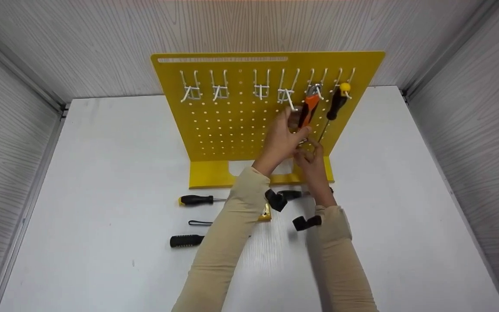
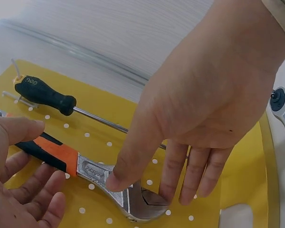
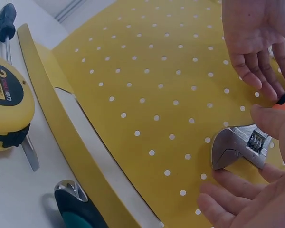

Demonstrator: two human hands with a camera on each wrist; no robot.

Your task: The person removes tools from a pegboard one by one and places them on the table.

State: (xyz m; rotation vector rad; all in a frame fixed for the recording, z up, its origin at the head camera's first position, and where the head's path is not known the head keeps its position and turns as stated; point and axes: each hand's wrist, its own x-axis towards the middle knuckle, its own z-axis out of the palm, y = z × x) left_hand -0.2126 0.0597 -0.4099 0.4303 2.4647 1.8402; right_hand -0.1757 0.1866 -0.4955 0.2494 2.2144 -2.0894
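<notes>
An adjustable wrench [image 1: 311, 106] with an orange and black handle hangs from a hook on the yellow pegboard [image 1: 215, 130], its metal head [image 2: 137, 202] downward. My right hand [image 1: 313, 167] pinches that head between thumb and fingers, as the left wrist view shows. Beside the handle is my left hand [image 1: 280, 138]; its thumb lies on one side and its loosely extended fingers [image 3: 256, 71] on the other. Whether those fingers press on the handle is unclear. A screwdriver [image 1: 338, 102] with a black and yellow handle hangs just right of the wrench.
White hooks [image 1: 218, 91] line the pegboard's upper part. On the white table before it lie another screwdriver [image 1: 195, 199], a tool with a ridged black handle [image 1: 184, 241], a yellow tape measure [image 3: 9, 107] and a dark-handled tool [image 1: 290, 194]. My left forearm covers some of these.
</notes>
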